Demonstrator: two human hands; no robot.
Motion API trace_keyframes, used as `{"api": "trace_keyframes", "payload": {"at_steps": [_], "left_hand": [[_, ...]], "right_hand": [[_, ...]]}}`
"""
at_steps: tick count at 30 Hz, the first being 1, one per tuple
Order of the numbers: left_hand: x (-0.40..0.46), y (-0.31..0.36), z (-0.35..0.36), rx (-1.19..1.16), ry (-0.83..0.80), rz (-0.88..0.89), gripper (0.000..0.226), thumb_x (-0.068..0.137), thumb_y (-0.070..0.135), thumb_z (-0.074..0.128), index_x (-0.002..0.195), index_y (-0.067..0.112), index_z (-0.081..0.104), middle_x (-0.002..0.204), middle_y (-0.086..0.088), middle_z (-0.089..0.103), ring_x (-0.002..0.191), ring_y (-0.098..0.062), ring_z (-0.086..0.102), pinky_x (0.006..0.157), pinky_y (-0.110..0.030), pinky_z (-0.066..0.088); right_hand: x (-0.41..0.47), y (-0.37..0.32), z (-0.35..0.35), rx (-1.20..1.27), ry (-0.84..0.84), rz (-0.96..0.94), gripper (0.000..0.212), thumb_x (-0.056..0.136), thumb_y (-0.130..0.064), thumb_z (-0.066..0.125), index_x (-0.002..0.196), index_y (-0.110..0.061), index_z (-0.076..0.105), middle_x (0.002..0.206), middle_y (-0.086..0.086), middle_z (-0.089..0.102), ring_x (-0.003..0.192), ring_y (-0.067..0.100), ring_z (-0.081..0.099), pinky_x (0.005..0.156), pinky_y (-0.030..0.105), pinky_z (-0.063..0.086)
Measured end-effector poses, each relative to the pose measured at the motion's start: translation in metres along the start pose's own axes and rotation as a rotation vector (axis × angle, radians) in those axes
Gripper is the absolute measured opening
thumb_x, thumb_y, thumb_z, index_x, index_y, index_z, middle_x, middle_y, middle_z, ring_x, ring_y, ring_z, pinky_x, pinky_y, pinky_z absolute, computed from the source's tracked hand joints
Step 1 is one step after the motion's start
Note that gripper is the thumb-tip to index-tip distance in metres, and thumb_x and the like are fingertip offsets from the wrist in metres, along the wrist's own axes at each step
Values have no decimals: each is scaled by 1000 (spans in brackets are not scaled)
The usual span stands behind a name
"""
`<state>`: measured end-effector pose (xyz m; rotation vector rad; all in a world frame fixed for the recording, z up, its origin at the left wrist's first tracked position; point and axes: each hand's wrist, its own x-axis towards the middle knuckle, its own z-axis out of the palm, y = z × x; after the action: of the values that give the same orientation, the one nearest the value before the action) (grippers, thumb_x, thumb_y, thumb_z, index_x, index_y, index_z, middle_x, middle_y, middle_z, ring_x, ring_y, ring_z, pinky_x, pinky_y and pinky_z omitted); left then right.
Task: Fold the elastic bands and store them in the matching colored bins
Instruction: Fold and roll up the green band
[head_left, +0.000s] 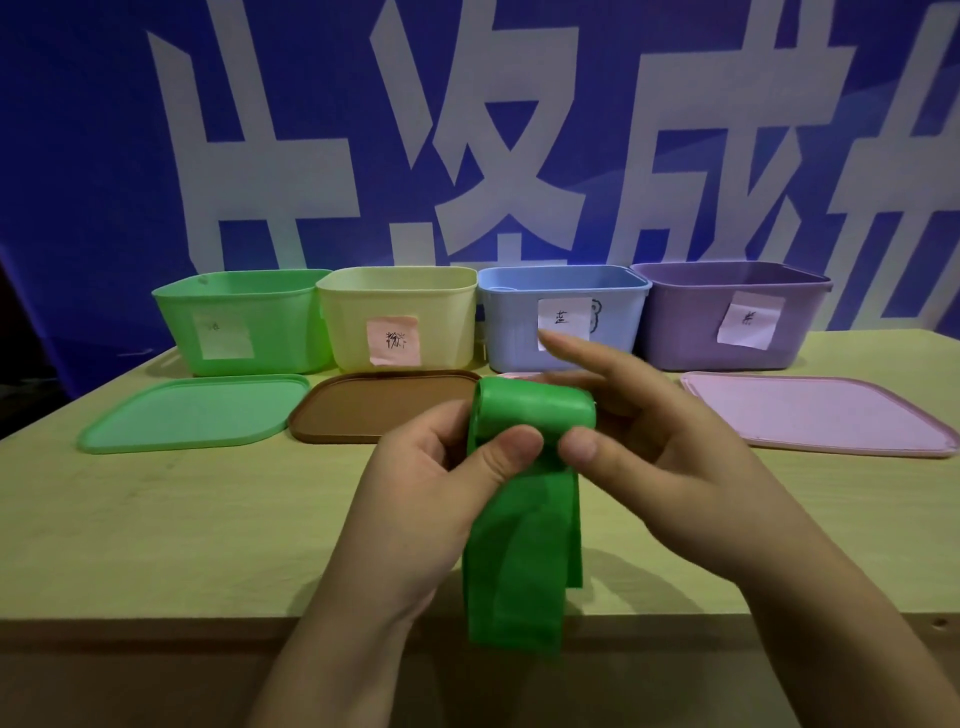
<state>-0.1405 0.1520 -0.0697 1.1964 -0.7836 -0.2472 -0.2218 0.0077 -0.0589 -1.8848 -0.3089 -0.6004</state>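
Note:
A wide green elastic band (519, 545) is held up over the table's near half, its upper part bent into a loop and its tail hanging past the front edge. My left hand (415, 488) pinches the band below the loop between thumb and fingers. My right hand (660, 457) holds the loop's right end, thumb on the front, index finger stretched out. Four open bins stand in a row at the back: green (239, 322), yellow (400, 317), blue (561, 312) and purple (727, 317), each with a paper label.
Lids lie flat in front of the bins: a green lid (192, 413), a brown lid (379, 405) and a pink lid (815, 410). The wooden table (156, 530) ends at a front edge close to me. A blue banner with white characters hangs behind.

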Motion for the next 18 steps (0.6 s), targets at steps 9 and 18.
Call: {"api": "trace_keyframes", "payload": {"at_steps": [9,18], "left_hand": [[2,0,-4,56,-64,38,38,60,10,68,98,18,66,86,4,75,83,-6,70,67,-16,52],[11,-8,-30,-89,-144,-138,38,59,30,86,92,13,76,95,-11,74,85,-20,71,70,-27,56]], "right_hand": [[2,-4,2,-284,121,-52,33,77,-42,65,109,-38,64,104,-23,66,103,0,61,85,20,51],[4,-20,-14,-99,133,-70,25,78,-35,68,103,-38,64,102,-15,67,98,-1,62,72,10,51]]}}
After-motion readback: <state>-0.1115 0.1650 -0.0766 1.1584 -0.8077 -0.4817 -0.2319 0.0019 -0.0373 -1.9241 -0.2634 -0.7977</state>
